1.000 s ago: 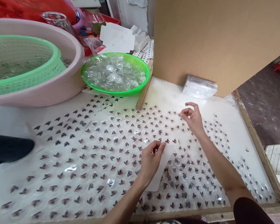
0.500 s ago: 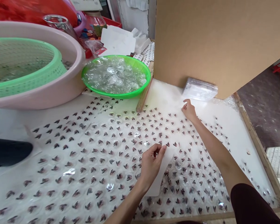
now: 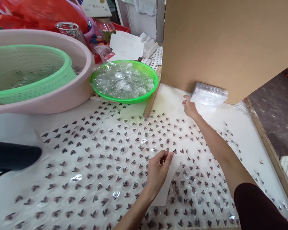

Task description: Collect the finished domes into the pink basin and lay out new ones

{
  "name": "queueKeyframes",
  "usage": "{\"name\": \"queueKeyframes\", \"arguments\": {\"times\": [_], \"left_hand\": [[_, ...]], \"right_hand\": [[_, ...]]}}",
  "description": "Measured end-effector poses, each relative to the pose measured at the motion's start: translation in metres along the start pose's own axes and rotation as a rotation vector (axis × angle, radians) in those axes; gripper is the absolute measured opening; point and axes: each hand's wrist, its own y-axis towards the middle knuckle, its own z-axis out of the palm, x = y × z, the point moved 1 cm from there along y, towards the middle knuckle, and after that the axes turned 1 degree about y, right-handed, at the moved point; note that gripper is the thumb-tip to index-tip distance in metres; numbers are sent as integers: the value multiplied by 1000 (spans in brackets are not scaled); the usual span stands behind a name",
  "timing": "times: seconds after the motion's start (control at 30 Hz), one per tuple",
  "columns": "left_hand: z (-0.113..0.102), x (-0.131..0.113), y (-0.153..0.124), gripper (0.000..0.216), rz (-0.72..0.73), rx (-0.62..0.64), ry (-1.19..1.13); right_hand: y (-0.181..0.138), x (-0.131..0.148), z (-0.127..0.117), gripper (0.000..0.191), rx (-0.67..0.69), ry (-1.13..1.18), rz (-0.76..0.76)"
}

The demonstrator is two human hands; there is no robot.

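My left hand point(image 3: 159, 171) pinches the upper end of a white paper strip point(image 3: 163, 191) between thumb and fingers, low over the table. Out at the far side of the table, my right hand point(image 3: 190, 107) reaches with its fingers apart, and I see nothing held in it. Just right of it, a stack of clear plastic sheets point(image 3: 209, 95) leans by a cardboard panel point(image 3: 218, 48). Many clear round pieces with small dark-and-pink prints point(image 3: 108, 148) lie in rows across the white tabletop point(image 3: 174, 99), under and around both hands.
A bright green dish point(image 3: 134, 99) of clear plastic discs stands at the back, beside a wooden strip point(image 3: 150, 103). At left are a pink basin point(image 3: 85, 86) holding a green basket point(image 3: 62, 75), and a dark cylinder point(image 3: 16, 156). A wooden edge point(image 3: 273, 153) borders the right.
My right hand has moved left and farther out, and its fingers have spread. The left hand keeps its pinch on the paper strip. The whole view has shifted slightly.
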Motion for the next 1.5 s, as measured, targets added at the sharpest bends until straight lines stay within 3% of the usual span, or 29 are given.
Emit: {"name": "queueKeyframes", "arguments": {"times": [0.17, 0.33, 0.73, 0.87, 0.97, 1.17, 1.3, 1.33, 1.43, 1.5], "left_hand": [[-1, -1, -1, 38, 5, 7, -18], [0, -3, -2, 37, 22, 15, -28], [1, 1, -1, 39, 14, 4, -14], [0, -1, -1, 39, 11, 14, -37], [-1, -3, -1, 39, -3, 17, -51], [-1, -2, 0, 39, -24, -2, -66], [-3, -2, 1, 40, -19, -33, -83], [-4, -2, 1, 40, -17, -45, -87], [-5, -5, 2, 42, -14, -86, -98], [-6, -7, 1, 37, -6, -105, -101]], "right_hand": [[-7, -6, -13, 23, -194, -4, 50], [-23, -10, -19, 10, 65, 149, 176], [-29, 5, -8, 6, 89, -147, 136], [-30, 11, -11, 22, 123, -275, 144], [-29, 11, -14, 11, 131, -317, 165], [-31, 14, -24, 4, 82, -159, 278], [-69, 44, -36, 18, -65, 166, 191], [-85, 55, -38, 21, 2, 281, 137], [-140, 84, -44, 33, 411, 463, 0], [-168, 96, -46, 27, 500, 479, 7]]}}
